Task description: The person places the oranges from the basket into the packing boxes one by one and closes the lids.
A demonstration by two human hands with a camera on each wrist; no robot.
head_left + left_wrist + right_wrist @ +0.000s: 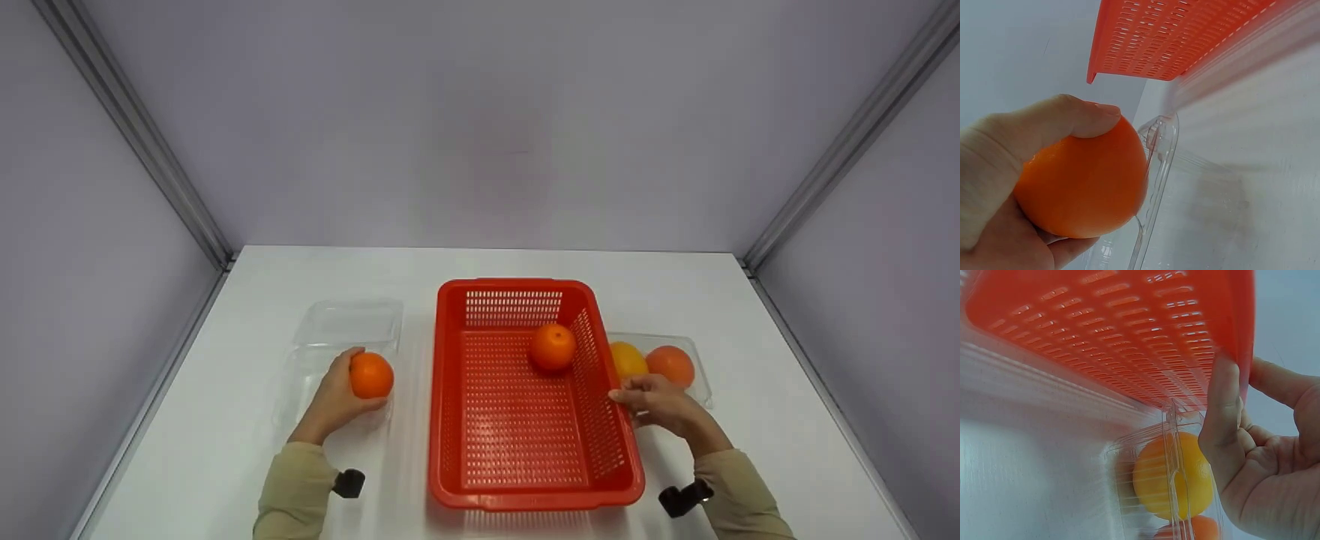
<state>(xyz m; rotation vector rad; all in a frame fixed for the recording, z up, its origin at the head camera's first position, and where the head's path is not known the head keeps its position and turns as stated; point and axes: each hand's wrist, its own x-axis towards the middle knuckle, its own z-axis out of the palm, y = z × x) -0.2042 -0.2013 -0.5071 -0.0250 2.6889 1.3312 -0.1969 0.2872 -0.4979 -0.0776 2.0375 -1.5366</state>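
Note:
My left hand (pixel 337 394) grips an orange (pixel 372 375), thumb on one side and fingers on the other, over a clear plastic clamshell box (pixel 349 322). In the left wrist view the orange (pixel 1086 180) overlaps the box's rim. The right hand (pixel 660 405) pinches the right rim of a red plastic basket (pixel 536 499) between thumb and fingers. Inside that basket, a second orange (pixel 553 346) lies toward the back right. Close by the right hand, a yellow fruit (pixel 1174 475) and an orange-red fruit (pixel 670 366) sit in another clear plastic box (pixel 697 375), partly behind the basket wall.
The white table (pixel 757 337) carries the basket in the middle, with one clear box on each side. Pale panels (pixel 487 127) with metal corner posts (pixel 135 112) enclose its back and sides.

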